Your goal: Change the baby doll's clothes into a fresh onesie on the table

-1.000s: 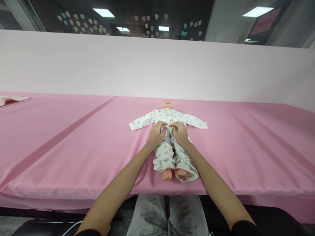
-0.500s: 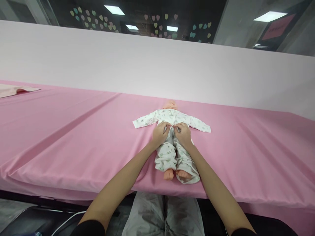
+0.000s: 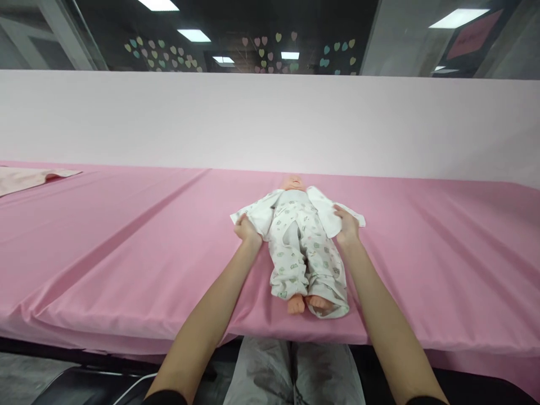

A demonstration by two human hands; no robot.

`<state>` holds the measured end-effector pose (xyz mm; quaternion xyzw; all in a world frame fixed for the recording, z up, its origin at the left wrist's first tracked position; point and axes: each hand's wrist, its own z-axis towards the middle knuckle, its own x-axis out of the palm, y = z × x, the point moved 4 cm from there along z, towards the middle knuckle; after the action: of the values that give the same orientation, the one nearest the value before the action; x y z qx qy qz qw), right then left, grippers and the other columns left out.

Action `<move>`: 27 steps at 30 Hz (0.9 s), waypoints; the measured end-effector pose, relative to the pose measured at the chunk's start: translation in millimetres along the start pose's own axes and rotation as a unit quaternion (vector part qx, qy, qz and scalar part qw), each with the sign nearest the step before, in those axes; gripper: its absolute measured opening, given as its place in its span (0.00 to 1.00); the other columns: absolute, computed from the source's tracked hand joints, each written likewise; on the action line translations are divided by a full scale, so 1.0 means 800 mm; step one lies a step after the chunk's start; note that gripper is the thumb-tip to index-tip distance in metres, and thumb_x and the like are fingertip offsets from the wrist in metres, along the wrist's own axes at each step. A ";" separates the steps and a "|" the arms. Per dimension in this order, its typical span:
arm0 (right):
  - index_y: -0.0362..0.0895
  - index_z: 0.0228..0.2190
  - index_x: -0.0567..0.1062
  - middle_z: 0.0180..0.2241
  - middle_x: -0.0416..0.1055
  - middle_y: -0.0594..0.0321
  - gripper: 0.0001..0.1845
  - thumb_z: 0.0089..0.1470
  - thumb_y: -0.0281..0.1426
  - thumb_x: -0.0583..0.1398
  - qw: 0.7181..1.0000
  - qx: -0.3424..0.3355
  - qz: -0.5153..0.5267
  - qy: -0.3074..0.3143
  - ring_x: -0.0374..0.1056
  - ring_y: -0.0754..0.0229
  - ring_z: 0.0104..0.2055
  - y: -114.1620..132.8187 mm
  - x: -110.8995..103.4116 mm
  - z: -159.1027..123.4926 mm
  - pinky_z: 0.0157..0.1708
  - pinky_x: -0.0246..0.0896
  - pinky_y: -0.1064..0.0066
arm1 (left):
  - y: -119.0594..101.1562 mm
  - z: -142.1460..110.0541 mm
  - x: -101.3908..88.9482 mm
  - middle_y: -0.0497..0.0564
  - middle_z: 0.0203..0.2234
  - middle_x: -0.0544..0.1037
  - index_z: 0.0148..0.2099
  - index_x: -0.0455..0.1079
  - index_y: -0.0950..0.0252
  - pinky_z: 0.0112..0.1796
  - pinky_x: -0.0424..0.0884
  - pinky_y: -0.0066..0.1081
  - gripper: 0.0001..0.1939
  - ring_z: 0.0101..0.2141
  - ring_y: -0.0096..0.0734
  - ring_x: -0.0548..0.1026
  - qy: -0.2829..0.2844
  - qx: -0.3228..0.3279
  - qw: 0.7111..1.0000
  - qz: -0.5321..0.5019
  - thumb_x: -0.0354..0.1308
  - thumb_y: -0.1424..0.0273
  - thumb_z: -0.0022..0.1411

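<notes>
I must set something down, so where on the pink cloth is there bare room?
Bare pink cloth lies between the pale cloth and left hand, and right of the right hand. It is crowded around the doll, where both hands touch its open shirt.

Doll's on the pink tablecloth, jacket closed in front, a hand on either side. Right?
Not closed: the head view shows the jacket open, its front panels spread apart. The doll is on the pink tablecloth, with the left hand and right hand on either side.

Both forearms forward — hands [image 3: 297, 228] apart, fingers curled.
</notes>
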<state>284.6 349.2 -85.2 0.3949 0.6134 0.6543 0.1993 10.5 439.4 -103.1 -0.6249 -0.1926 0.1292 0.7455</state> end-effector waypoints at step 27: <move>0.40 0.36 0.68 0.37 0.67 0.50 0.17 0.52 0.41 0.57 0.705 -0.366 -0.580 0.178 0.62 0.48 0.41 -0.012 0.028 -0.072 0.39 0.57 0.61 | -0.053 -0.088 0.049 0.58 0.35 0.72 0.39 0.63 0.66 0.46 0.62 0.41 0.08 0.43 0.44 0.67 0.353 0.403 0.739 0.410 0.46 0.68 0.63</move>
<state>224.6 330.4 -84.4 -0.2670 0.4576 0.6408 0.5556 75.2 386.4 -66.6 -0.2857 0.4287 0.2581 0.8173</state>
